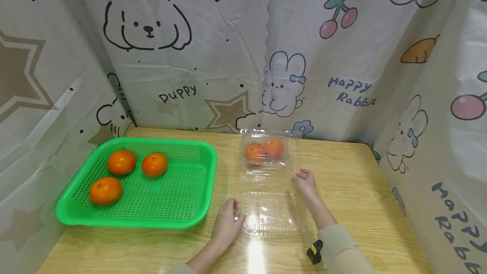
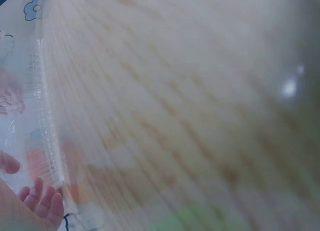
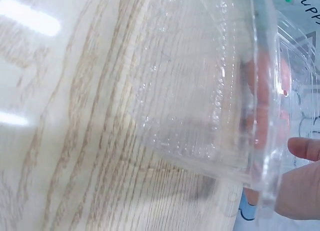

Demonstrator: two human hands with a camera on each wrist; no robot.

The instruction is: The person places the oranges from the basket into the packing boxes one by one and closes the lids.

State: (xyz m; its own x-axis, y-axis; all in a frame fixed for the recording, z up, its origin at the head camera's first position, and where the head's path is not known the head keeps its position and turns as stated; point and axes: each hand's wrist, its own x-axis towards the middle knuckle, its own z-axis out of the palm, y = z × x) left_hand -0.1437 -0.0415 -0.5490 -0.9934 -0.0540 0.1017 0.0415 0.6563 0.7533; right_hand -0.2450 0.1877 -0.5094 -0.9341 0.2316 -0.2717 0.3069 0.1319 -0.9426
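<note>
Reading "puppy" and "Happy Rabbit", a curtain [image 1: 236, 60] fills the upper frame. Left hand [image 1: 227, 222] and right hand [image 1: 306, 184], fingers bent, flank a clear clamshell [image 1: 270, 181] right of centre; I cannot tell whether they grip.

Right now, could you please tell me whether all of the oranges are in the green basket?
No, three oranges lie in the green basket, while two other oranges sit in the clear plastic container.

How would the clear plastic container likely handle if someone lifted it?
The clear container looks thin-walled, so it probably flexes when pinched. Its glossy surface may be slippery. With two oranges in its far half, that end would likely sag.
</note>
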